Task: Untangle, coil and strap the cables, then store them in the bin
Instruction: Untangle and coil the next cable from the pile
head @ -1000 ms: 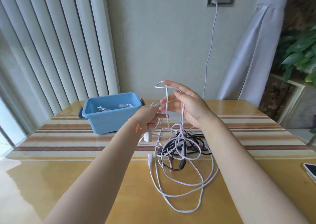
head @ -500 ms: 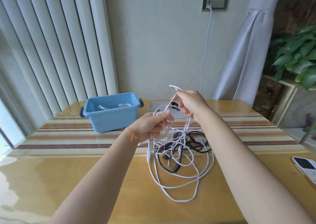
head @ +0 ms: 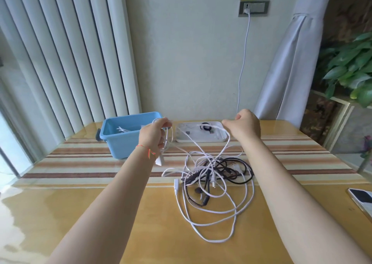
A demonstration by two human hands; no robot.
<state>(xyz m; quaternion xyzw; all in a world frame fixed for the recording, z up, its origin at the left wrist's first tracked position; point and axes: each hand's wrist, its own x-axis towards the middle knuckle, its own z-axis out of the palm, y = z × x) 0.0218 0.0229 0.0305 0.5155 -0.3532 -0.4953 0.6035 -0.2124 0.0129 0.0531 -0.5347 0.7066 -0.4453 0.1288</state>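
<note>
Standing near the bench's (head: 60, 213) far left corner is a blue bin (head: 120, 142) with a few white cables lying inside; bare glossy bench top spreads from it toward the near left edge. Just right of the bin, the left hand (head: 155, 134) is raised above the bench with its fingers curled round a gathered bunch of white cable (head: 209, 211), a white plug hanging below the wrist beside a red thread bracelet (head: 146, 150). Against the far edge at the middle lies a white tray (head: 213, 137) carrying a small black strap. The right hand (head: 244, 123) is held up over the tray's right end, level with the left hand and well apart from it, its fingers pinching the end of the white cable. From both hands the strands drop forward into a tangle of white and black cables (head: 231, 169) lying on the striped runner (head: 80, 163) at the bench's middle, between the two forearms; loose white loops trail toward the near edge. At the right edge a phone (head: 362, 198) lies flat, with bare bench between it and the tangle.
</note>
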